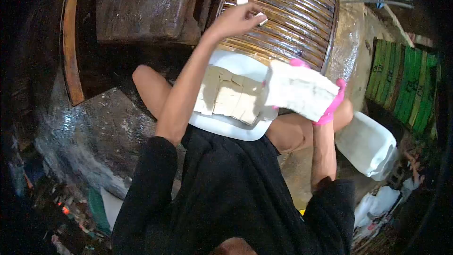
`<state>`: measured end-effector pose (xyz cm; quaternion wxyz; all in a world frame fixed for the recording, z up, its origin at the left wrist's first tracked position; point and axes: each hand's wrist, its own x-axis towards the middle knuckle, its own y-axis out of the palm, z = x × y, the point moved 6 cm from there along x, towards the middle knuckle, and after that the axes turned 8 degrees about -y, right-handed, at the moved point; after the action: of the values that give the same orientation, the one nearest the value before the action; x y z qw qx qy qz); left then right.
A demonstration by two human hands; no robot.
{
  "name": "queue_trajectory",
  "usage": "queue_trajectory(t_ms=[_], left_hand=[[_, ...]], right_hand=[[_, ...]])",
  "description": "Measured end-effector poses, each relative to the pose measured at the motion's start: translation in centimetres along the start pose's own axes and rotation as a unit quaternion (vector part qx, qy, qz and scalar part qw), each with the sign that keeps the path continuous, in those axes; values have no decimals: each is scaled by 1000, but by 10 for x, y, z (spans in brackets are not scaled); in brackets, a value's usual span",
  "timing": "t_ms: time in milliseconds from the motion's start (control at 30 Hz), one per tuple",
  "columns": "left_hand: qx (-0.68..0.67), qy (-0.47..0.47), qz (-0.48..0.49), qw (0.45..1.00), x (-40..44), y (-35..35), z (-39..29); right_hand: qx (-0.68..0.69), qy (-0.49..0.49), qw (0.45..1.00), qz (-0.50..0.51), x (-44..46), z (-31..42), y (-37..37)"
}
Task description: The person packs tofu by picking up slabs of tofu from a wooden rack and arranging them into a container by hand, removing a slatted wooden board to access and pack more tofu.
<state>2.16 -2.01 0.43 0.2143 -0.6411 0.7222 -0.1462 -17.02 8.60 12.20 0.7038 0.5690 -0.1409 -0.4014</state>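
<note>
My bare left hand (239,19) is over the wet bamboo rack (288,14), its fingers pinching a small white tofu cube (263,19). Another white cube (242,1) lies on the slats just beyond that hand. In a pink glove, my right hand (334,101) grips a larger white tofu slab (299,89), raised beside the basin; its fingers are partly behind the slab. Between my legs sits a white plastic basin (238,130) with several pale, cut tofu blocks (231,94) packed in it.
Right of my knee lies a white plastic jug (365,144). Green slatted panels (398,85) stand at the far right. A dark wooden stool or table (141,7) is at the upper left, above a wet floor (89,137).
</note>
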Motion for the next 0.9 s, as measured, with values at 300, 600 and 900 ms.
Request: queue_trajectory(t_ms=[300, 600, 900], left_hand=[[121, 6, 121, 985, 0, 33, 28], [143, 12, 181, 973, 7, 40, 28], [135, 23, 176, 975, 6, 34, 27]], right_hand=[[-344, 372, 854, -114, 58, -161, -93], [-632, 358, 677, -122, 97, -169, -186], [-708, 365, 590, -128, 87, -161, -199]])
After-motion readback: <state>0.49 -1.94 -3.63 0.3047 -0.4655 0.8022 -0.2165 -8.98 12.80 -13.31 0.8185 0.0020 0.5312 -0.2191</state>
